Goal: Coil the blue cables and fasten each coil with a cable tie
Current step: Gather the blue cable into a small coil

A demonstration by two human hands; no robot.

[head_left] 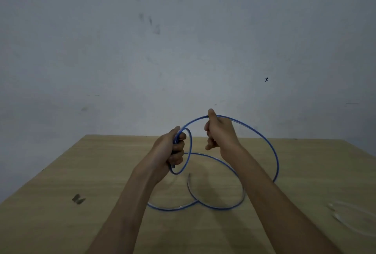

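While the left hand [173,152] grips a small loop of the thin blue round cable [275,152] above the light wooden table [101,162], the right hand [220,135], just beside it, pinches the next arc, whose slack trails rightward and down onto that table.

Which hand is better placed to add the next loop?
Probably the right: the right hand grips the free loop of blue cable, while the left hand is occupied holding the small coil.
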